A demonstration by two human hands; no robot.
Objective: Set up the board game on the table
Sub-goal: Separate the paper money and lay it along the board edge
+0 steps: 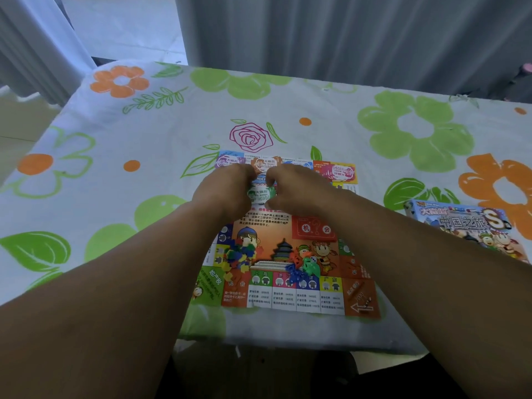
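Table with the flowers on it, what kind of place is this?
Probably a room in someone's home. A flowery tablecloth, long grey curtains hanging behind it, and a game board laid out near its box all suggest that.

Soft cool daylight, bluish cast. Brightest at pale floor in upper left of frame, nearly washed out. Worktop evenly lit, colours slightly faded. Forearms at bottom of frame dark, underexposed. Left hand, right hand and play money in their grip blurred. Game board print soft. Wide-angle bend: curtains lean, worktop edges splay toward corners.
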